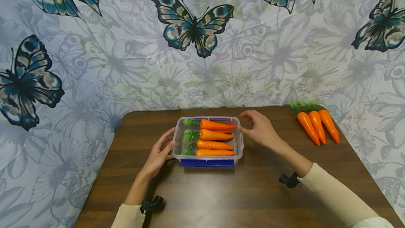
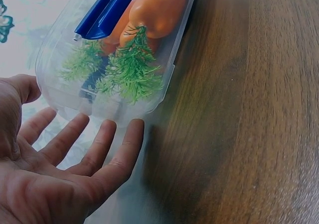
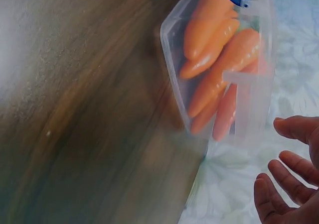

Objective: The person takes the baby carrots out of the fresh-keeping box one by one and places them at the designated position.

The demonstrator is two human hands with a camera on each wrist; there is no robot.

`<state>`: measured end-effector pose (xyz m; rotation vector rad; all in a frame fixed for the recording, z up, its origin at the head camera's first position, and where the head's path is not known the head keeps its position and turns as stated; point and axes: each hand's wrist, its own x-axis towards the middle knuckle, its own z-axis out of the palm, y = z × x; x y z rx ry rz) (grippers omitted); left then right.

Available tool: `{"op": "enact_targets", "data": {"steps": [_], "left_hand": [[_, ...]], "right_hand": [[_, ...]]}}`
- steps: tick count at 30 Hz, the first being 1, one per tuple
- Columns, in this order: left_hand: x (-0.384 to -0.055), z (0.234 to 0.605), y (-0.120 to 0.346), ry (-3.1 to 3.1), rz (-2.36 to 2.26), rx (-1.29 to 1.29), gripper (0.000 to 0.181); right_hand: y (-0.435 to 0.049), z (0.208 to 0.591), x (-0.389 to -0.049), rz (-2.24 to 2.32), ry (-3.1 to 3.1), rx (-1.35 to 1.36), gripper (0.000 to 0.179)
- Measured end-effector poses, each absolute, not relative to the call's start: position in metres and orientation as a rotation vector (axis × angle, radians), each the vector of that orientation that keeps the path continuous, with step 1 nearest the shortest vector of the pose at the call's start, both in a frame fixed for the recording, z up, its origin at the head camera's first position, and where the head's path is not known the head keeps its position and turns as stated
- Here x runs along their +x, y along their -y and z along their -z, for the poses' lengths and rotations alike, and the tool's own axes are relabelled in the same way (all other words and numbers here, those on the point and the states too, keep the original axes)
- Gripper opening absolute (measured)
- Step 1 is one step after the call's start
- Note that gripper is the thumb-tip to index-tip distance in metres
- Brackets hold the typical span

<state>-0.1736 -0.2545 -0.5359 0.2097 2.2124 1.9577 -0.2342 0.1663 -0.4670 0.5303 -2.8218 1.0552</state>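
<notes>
A clear plastic food container (image 1: 207, 163) with blue clips stands on the table, holding several orange carrots (image 1: 216, 135) laid side by side. Their feathery green tops (image 2: 132, 69) point toward the left end. At that end my left hand (image 1: 160, 152) has its fingers spread and extended, fingertips right at the container wall. My right hand (image 1: 261, 129) hovers by the opposite end, thumb and fingers apart with nothing between them. In the right wrist view, a gap shows between the right hand (image 3: 294, 176) and the container (image 3: 251, 104).
Three more carrots (image 1: 317, 126) with green tops lie together at the far right of the brown wooden table (image 1: 269, 196). Behind the table's back edge hangs a floral cloth (image 1: 126, 62) printed with butterflies. Each wrist wears a black band (image 1: 152, 204).
</notes>
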Motion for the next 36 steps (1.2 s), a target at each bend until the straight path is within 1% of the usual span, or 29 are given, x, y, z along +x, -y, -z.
{"op": "enact_targets", "data": {"steps": [4, 11, 16, 31, 36], "left_hand": [[-0.174, 0.536, 0.254, -2.202, -1.967, 0.208, 0.057], [-0.174, 0.537, 0.255, -2.197, -1.975, 0.229, 0.058], [-0.174, 0.536, 0.255, -2.191, -1.981, 0.232, 0.058], [-0.176, 0.535, 0.255, -2.188, -1.990, 0.211, 0.057], [-0.173, 0.534, 0.255, -2.172, -1.997, 0.199, 0.058]], "right_hand": [[-0.154, 0.466, -0.233, -1.014, 2.795, 0.593, 0.042], [-0.136, 0.466, -0.233, -1.096, 2.768, 0.707, 0.037], [-0.121, 0.466, -0.233, -1.122, 2.810, 0.735, 0.038], [-0.095, 0.466, -0.242, -0.948, 2.998, 0.879, 0.036], [-0.086, 0.473, -0.242, -0.894, 3.066, 0.907, 0.043]]}}
